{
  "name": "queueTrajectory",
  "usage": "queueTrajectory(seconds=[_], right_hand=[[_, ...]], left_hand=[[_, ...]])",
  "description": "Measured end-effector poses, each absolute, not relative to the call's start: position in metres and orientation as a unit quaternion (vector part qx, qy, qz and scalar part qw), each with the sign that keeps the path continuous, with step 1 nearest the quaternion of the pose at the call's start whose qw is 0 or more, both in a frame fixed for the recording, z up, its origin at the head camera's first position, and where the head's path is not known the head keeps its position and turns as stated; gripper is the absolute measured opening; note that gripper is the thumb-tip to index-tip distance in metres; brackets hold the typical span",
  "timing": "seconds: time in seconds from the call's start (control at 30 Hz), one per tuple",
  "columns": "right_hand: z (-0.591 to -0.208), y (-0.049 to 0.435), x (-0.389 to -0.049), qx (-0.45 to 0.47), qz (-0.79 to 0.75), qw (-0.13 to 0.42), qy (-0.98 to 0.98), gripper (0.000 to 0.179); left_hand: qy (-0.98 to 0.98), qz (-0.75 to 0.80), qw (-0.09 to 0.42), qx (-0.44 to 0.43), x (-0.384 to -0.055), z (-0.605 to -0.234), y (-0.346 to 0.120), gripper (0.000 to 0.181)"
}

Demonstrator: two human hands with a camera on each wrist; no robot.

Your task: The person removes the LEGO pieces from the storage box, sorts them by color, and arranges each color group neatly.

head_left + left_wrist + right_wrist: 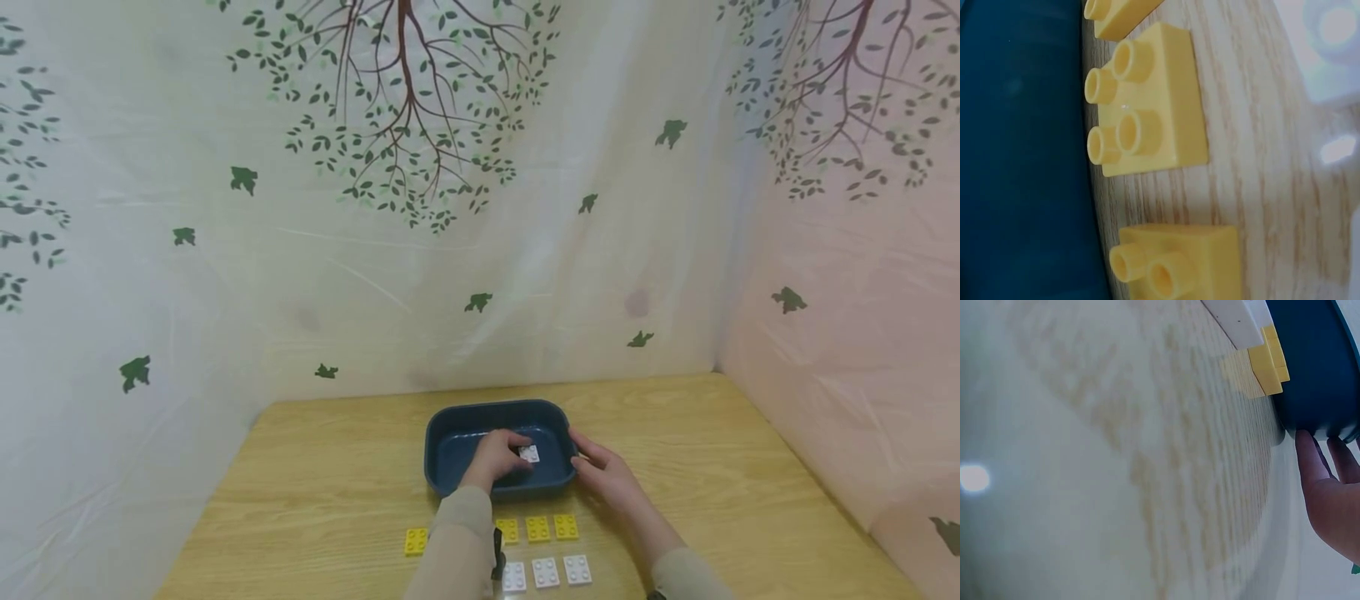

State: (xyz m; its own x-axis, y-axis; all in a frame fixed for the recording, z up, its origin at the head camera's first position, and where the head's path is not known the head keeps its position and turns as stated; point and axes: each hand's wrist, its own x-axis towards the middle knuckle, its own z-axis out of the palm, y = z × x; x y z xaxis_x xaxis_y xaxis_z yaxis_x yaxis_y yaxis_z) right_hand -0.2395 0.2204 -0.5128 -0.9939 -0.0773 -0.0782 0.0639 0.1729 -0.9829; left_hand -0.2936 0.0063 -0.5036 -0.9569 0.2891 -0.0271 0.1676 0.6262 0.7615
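A dark blue rectangular tub (pixel 495 408) stands on the wooden table. My left hand (pixel 495 457) reaches inside it, thumb and fingers on either side of a white toy building brick (pixel 529 453), which they appear to pinch. Against the tub's right end rests my right hand (pixel 611 479), its fairly straight fingers (pixel 1311 456) touching the outer wall. Yellow bricks (pixel 566 527) lie in a row in front of the tub, partly covered by my left forearm. Nearer to me is a row of white bricks (pixel 577 570).
The left wrist view shows a yellow brick (pixel 1154 106) close beside the tub wall (pixel 1022 150). Behind the table (pixel 712 467) hangs a pale curtain (pixel 525 333) printed with branches and green birds; it also runs along both sides.
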Motion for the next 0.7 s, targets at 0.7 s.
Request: queueTrajectory(seconds=[0.7], right_hand=[[-0.5143, 0.2201, -0.2395, -0.005, -0.642, 0.053, 0.764, 0.051]], left_hand=[[0.919, 0.362, 0.051, 0.150, -0.2977, -0.5093, 0.0083, 0.036]])
